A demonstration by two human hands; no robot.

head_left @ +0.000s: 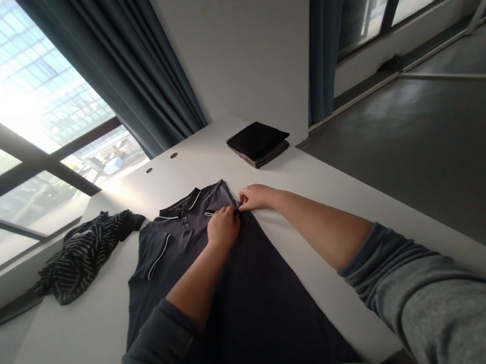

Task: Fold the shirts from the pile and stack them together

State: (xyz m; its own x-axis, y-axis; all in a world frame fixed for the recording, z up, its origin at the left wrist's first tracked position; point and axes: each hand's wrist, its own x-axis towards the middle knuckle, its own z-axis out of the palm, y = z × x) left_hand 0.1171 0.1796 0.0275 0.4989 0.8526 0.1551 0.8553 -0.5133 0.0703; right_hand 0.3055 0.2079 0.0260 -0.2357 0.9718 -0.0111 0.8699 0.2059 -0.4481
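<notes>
The shirt (265, 290) lies spread on the white table (195, 174), collar (181, 204) pointing away from the person and lower end running up to their middle. The right hand (255, 196) pinches the sleeve edge between thumb and finger; the left hand (224, 227) rests curled beside it, its fingertips too hidden for me to tell whether they grip. A hard tug there could, I think, skew the shoulder and ripple the front, since the cloth looks soft and thin; a forward lean might rumple the lower end. The dark knit looks matte, with crisp white piping and small round buttons. Beyond sits a squarish folded stack (259, 141); leftward slumps a crumpled, striped garment (85, 255).
</notes>
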